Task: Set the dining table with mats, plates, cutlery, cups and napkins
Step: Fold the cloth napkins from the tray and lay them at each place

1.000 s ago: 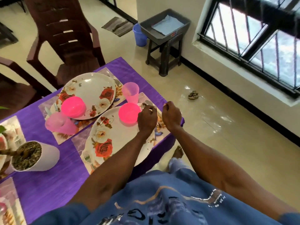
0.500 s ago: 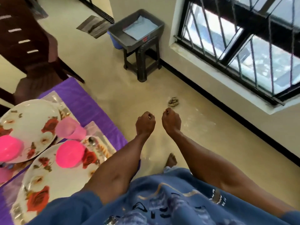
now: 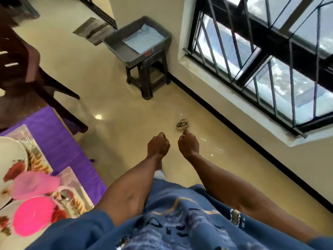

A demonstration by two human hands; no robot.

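The table's purple cloth point(image 3: 59, 141) fills the lower left. On it lie floral mats point(image 3: 72, 179) with white rose-patterned plates point(image 3: 10, 156). A pink bowl point(image 3: 34, 215) sits upside down on the nearer plate, and a pale pink cup point(image 3: 34, 183) stands just beyond it. A spoon point(image 3: 64, 193) rests on the near mat. My left hand point(image 3: 158, 145) and my right hand point(image 3: 188, 144) are held out side by side over the floor, right of the table. Both have curled fingers and I see nothing in them.
A grey tub point(image 3: 117, 46) holding a pale blue sheet point(image 3: 144, 38) stands on a black stool point(image 3: 147, 76) by the wall. A brown chair point(image 3: 21, 69) is at the table's far end. A small crumpled object point(image 3: 182, 124) lies on the floor below the barred window point(image 3: 261, 56).
My view has swung right, away from the table toward the stool. Both hands left the near plate's edge and now hang over the floor, still curled.
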